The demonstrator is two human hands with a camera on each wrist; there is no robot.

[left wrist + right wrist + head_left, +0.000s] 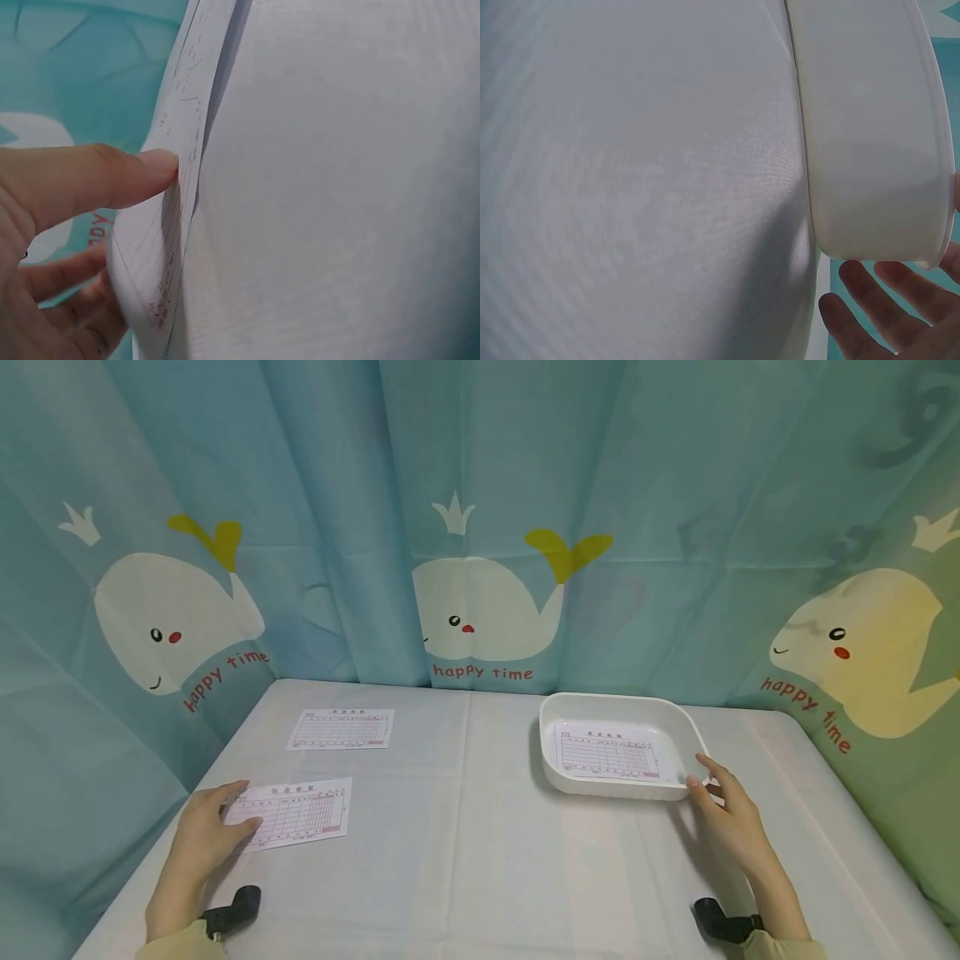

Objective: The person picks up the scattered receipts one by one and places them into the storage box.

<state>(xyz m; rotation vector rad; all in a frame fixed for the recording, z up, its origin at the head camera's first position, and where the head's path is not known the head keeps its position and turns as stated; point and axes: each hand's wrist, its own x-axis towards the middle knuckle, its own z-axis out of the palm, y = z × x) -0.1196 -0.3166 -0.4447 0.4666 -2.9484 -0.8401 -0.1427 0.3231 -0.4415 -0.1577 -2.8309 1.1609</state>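
On the left of the table, my left hand (206,831) pinches the left end of a white receipt slip (307,810) printed in red. The thumb (154,172) lies on its printed face, and the slip bends beside it in the left wrist view. Over at the right, my right hand (731,822) holds the near right corner of a white plastic tray (551,760), thumb and forefinger at the rim. Its other fingers (877,300) spread beside the tray's end wall. Inside the tray lies a similar slip (607,753), printed side up.
Another receipt slip (341,729) lies flat behind the left one. A white cloth covers the table (457,860). Around its back and sides hang blue-green curtains (337,527) with whale prints. Black devices (240,906) are strapped at both wrists.
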